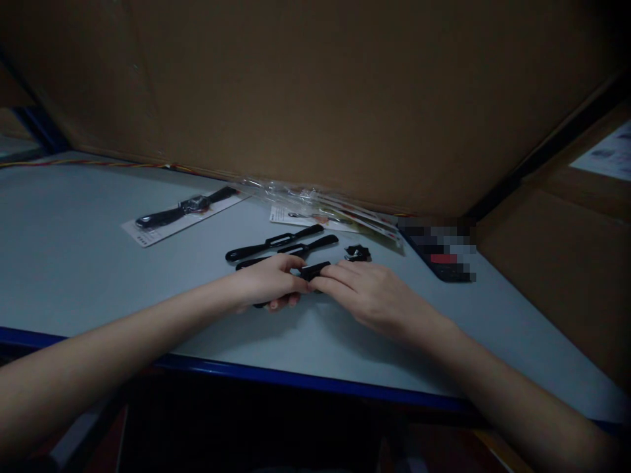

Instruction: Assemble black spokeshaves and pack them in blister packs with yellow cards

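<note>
Near the front middle of the table, my left hand [273, 279] is closed around a long black plastic piece [315, 269], its thumb and fingers gripping it from the left. My right hand [367, 289] pinches the same piece at its right side, fingertips against the left thumb. Much of the held piece is hidden by the fingers. Just behind lie two black slotted handles [276, 242], long and slim with an open slot in the middle; the nearer one is partly covered by my left hand. A little pile of shiny black parts [357, 253] rests beyond my right hand.
A carded pack with a black handle [158, 219] lies at the left. Printed cards [340, 213] and clear plastic blisters [276, 190] are heaped against the brown back panel [315, 98]. A dark flat object [451, 269], partly pixelated, lies right. The table's blue edge [276, 376] runs in front.
</note>
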`<state>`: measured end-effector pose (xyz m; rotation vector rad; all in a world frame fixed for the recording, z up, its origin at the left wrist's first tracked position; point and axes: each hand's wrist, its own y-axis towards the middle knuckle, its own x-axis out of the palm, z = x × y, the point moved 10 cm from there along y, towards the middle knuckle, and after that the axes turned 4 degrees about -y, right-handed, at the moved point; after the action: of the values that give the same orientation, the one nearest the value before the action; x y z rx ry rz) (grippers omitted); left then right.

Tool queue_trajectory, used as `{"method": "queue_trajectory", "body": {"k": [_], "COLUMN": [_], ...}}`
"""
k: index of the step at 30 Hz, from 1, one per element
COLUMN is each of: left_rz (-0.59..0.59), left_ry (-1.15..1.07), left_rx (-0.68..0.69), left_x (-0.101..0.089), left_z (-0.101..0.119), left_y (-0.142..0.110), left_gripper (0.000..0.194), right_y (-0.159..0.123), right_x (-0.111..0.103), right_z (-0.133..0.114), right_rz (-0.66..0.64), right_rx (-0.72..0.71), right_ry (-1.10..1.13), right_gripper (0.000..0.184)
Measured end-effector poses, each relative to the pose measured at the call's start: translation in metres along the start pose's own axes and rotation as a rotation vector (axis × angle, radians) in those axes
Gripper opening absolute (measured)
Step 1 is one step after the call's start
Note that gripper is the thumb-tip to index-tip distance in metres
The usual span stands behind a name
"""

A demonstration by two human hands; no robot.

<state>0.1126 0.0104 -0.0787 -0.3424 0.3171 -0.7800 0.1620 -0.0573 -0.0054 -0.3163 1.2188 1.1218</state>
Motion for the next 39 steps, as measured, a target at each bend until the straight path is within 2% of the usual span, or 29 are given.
{"method": "queue_trajectory", "body": {"k": [4, 9, 13, 19, 25, 28, 34, 39], "left_rz": [-0.061, -0.071, -0.077, -0.041, -0.028, -0.033, -0.015, -0.026], "left_ry": [-0.029, -0.028, -0.056, -0.064, -0.041, -0.034, -0.004, -0.006], "left_rx": [-0.033, -0.039, -0.051, -0.025, -0.004, 0.011, -0.012, -0.026], "left_x": [0.003, 0.004, 0.005, 0.001, 0.000, 0.001, 0.000, 0.001], "left_z": [-0.003, -0.003, -0.004, -0.001, 0.000, 0.001, 0.000, 0.001], "left_y": [-0.001, -0.002, -0.002, -0.002, -0.002, -0.001, -0.001, -0.004], "left_gripper": [0.029, 0.023, 0.032, 0.048, 0.030, 0.028, 0.032, 0.044], "right_y": [0.001, -0.001, -0.005, -0.006, -0.007, -0.006, -0.003, -0.003], "right_x": [-0.008, -0.018, -0.019, -0.006, -0.005, -0.003, 0.001, -0.006], "right_z": [-0.003, -0.005, -0.004, 0.010, 0.019, 0.020, 0.014, 0.002], "right_rz": [0.037, 0.087, 0.104, 0.056, 0.158, 0.169, 0.088, 0.093], "right_rx": [-0.028, -0.060, -0.071, 0.058, 0.188, 0.218, 0.162, 0.021], "right_ry": [-0.009, -0.069, -0.042, 0.243, 0.328, 0.333, 0.267, 0.127], "right_gripper": [0.030, 0.030, 0.028, 0.020, 0.022, 0.023, 0.026, 0.029]}}
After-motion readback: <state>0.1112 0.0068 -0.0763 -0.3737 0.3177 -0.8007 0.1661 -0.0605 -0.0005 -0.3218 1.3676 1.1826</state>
